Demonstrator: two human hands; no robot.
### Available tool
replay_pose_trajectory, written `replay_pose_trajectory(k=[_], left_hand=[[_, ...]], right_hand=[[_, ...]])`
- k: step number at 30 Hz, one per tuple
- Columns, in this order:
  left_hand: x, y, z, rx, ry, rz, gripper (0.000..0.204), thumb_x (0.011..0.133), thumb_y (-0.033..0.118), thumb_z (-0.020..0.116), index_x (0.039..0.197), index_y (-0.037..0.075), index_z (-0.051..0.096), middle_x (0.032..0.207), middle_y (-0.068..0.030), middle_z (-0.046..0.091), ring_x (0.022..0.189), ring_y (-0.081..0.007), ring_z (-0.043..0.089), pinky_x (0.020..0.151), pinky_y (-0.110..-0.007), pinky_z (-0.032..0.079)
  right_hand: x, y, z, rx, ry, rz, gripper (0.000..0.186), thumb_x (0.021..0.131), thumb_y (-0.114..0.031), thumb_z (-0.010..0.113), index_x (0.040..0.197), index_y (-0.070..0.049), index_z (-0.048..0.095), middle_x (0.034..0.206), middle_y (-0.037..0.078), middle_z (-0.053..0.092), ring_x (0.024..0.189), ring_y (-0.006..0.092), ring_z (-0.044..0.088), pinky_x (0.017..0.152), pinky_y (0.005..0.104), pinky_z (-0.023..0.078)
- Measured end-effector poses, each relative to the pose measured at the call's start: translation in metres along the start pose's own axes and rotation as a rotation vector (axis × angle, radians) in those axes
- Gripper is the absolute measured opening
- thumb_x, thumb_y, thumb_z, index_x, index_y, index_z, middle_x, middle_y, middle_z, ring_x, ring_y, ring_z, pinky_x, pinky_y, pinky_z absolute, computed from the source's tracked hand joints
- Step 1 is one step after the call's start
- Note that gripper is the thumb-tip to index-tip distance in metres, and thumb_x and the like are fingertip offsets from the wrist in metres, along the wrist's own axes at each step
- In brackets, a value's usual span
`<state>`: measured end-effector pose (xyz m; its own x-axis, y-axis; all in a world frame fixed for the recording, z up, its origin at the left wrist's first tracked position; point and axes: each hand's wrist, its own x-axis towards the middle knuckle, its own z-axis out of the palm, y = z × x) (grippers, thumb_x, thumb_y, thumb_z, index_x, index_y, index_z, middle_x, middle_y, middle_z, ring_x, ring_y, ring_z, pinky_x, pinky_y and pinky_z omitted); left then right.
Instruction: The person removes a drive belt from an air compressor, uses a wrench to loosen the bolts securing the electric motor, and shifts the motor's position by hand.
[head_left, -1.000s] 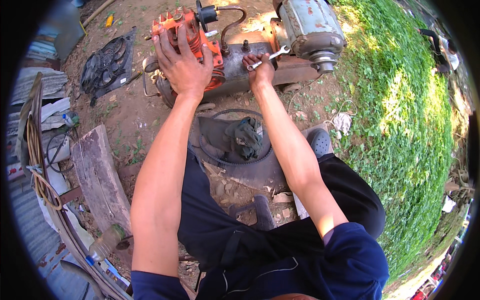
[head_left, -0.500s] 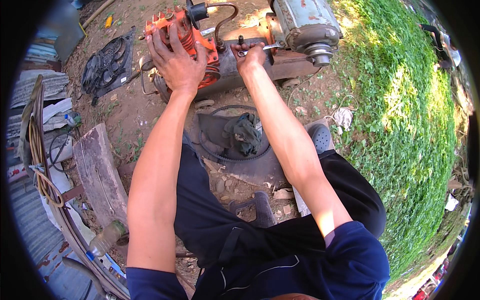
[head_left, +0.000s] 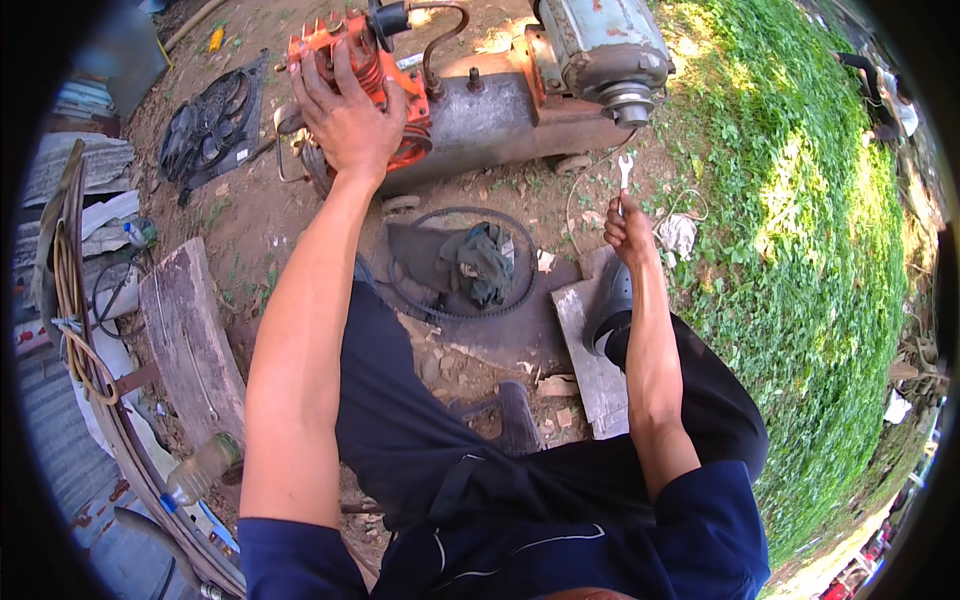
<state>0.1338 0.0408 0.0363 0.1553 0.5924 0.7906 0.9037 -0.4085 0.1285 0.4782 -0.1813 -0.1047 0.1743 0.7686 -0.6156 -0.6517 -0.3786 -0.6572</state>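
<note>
My left hand (head_left: 350, 115) rests with spread fingers on the orange compressor pump (head_left: 408, 143), which sits on a dark, worn tank (head_left: 510, 140) beside a grey electric motor (head_left: 608, 50). A curved copper pipe (head_left: 450, 30) runs from the pump to the tank top, where a short fitting (head_left: 474, 78) stands. My right hand (head_left: 628, 225) is closed around an open-end wrench (head_left: 624, 170), held upright below the motor, away from the machine. Below the tank, a black belt (head_left: 450, 318) lies looped around dark cloth (head_left: 478, 260).
Wooden boards (head_left: 190, 330) lie at left and under my right side (head_left: 590, 370). Beyond are a black fan assembly (head_left: 205, 130), coiled cable (head_left: 80, 360), a bottle (head_left: 200, 470) and corrugated sheets (head_left: 85, 170). Green ground cover (head_left: 800, 300) spreads rightward; another person (head_left: 880, 95) is at the far right.
My right hand has moved down and right off the tank, turning the wrench upright. My left hand stays on the pump. My right foot has drawn back toward me.
</note>
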Motion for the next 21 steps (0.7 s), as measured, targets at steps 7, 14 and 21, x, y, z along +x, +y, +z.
replay_pose_trajectory(k=[7, 14, 21], left_hand=[[-0.006, 0.000, -0.001, 0.033, -0.038, -0.018, 0.074, 0.081, 0.035, 0.066, 0.142, 0.010, 0.031, 0.141, -0.0264, 0.029, 0.134, -0.0453, 0.023, 0.113, -0.054, 0.022], [-0.003, 0.004, -0.002, 0.024, -0.040, -0.031, 0.073, 0.081, 0.034, 0.066, 0.141, 0.011, 0.032, 0.141, -0.0264, 0.029, 0.134, -0.0455, 0.023, 0.113, -0.054, 0.022], [-0.004, 0.007, -0.001, -0.016, -0.057, -0.052, 0.074, 0.080, 0.033, 0.066, 0.142, 0.011, 0.031, 0.140, -0.0264, 0.029, 0.134, -0.0455, 0.023, 0.113, -0.055, 0.022]], right_hand=[[0.009, 0.014, 0.114, -0.142, -0.183, -0.169, 0.029, 0.104, -0.025, 0.040, 0.114, 0.000, 0.050, 0.098, 0.012, 0.065, 0.075, 0.0167, 0.061, 0.061, 0.0300, 0.048], [0.058, -0.011, 0.189, 0.178, -0.215, -0.190, 0.017, 0.104, -0.014, 0.033, 0.117, -0.003, 0.030, 0.125, 0.034, 0.051, 0.101, 0.0394, 0.064, 0.081, 0.0447, 0.059], [0.086, -0.005, 0.210, 0.264, -0.228, -0.184, 0.008, 0.104, -0.013, 0.031, 0.109, -0.007, 0.029, 0.128, 0.036, 0.047, 0.112, 0.0428, 0.058, 0.087, 0.0475, 0.057]])
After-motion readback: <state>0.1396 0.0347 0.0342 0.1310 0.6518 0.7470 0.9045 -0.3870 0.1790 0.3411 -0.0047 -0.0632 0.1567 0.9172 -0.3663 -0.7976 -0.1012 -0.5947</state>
